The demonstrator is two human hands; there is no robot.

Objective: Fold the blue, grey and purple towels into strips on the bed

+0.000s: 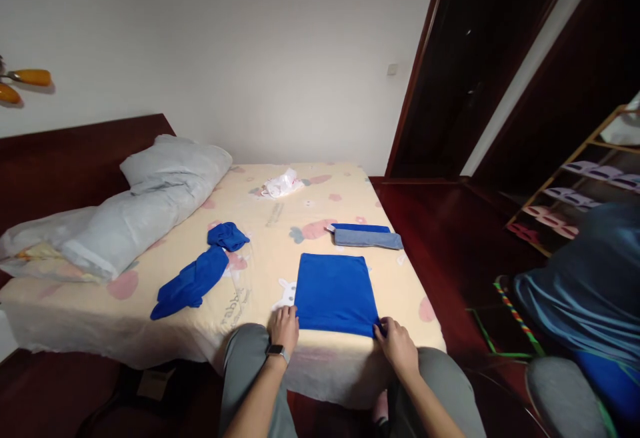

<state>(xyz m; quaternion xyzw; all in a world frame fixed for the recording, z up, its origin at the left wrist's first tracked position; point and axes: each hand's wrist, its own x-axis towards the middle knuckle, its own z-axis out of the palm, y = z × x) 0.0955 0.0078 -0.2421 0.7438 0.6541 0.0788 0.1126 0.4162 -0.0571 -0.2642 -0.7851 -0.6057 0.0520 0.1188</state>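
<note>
A blue cloth [336,291] lies flat in a near-square on the bed, close to its front edge. At its near left corner is my left hand [285,329], with a watch on the wrist; its fingers are bent and closed on the cloth's edge. My right hand [396,343] pinches the near right corner between thumb and fingers. Beyond the square lie a folded blue strip of cloth [363,228] and a folded grey-blue cloth [367,238]. Off to the left are a long crumpled blue cloth [193,283] and a smaller bunched one [228,235].
A patterned sheet covers the bed [260,245]. A grey quilt [155,191] is heaped by the headboard, and a crumpled white cloth [283,184] lies near the wall. At right, a chair draped with dark-blue clothing [575,298] stands near a shoe rack [565,171].
</note>
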